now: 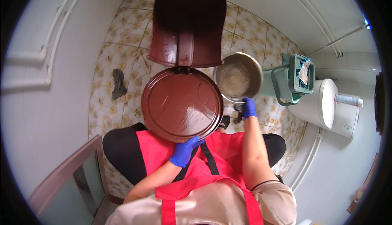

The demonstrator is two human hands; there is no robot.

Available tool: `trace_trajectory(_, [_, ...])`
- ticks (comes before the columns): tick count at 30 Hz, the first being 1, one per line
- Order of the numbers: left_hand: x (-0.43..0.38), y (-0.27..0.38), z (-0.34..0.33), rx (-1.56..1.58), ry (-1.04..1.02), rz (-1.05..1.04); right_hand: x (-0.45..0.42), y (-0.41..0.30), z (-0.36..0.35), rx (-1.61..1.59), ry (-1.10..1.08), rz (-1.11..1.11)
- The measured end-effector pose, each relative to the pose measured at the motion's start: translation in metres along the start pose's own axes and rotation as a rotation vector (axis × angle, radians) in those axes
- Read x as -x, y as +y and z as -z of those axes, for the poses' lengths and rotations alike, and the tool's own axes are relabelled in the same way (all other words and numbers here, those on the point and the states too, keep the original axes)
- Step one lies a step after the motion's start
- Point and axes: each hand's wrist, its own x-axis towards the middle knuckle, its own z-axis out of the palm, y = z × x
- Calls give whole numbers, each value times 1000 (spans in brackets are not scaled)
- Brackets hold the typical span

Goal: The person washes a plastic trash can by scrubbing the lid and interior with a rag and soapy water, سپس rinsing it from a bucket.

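Observation:
My left hand [184, 152], in a blue glove, grips the near rim of a round reddish-brown lid [183, 105]. The lid is hinged at its far edge to a large reddish-brown bin [186, 49], whose dark mouth faces me. To the right, my right hand [249, 108], also in a blue glove, is at the near rim of a round metal basin [257, 78] that holds cloudy water. A dark grey cloth [239, 113] hangs or lies beside that hand, below the basin; whether my fingers hold it I cannot tell.
A dark grey rag [118, 84] lies on the tiled floor at left. A green mop bucket [283, 81] stands right of the basin, before a white cylindrical tank [310, 102] bearing a spray can or tube [348, 100]. Pipes run along both walls. A framed door [70, 176] is at lower left.

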Motion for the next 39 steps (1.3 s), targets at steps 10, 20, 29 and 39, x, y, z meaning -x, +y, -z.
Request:
trace_trajectory(10, [-7,-11,13,137,15,-10,210,-113,75,520,33,324])
trace_trajectory(20, [-8,-11,8,174,24,2,293,-154,37,877,-16,544])
trace_trajectory(29, [-4,0,12,305,21,23,268,-147,56,624,-47,359])
trace_trajectory(39, [-8,-5,33,384,80,-192,288,-156,62,849,-27,482])
